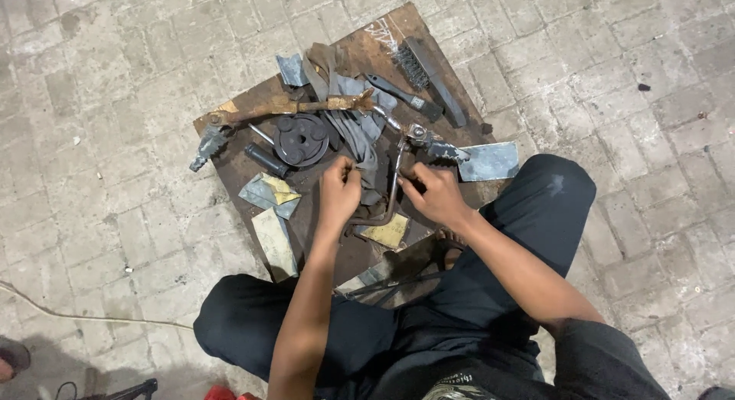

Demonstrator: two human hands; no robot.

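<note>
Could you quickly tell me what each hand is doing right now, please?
Left hand: closed on the grey rag.
Right hand: closed by the bent metal rod; grip unclear.

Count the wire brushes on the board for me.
1. A single wire brush lies at the board's far right corner, beyond the hands, beside a dark-handled tool. The grey rag could hide another.

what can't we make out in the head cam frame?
- Left hand grip: fingers curl over the grey cloth; what they pinch is hidden.
- Right hand fingertips: they meet the bent metal rod, contact too small to judge.
- Board near edge: covered by the arms and legs.
- Items at the bottom left corner: cut off by the frame edge.
</note>
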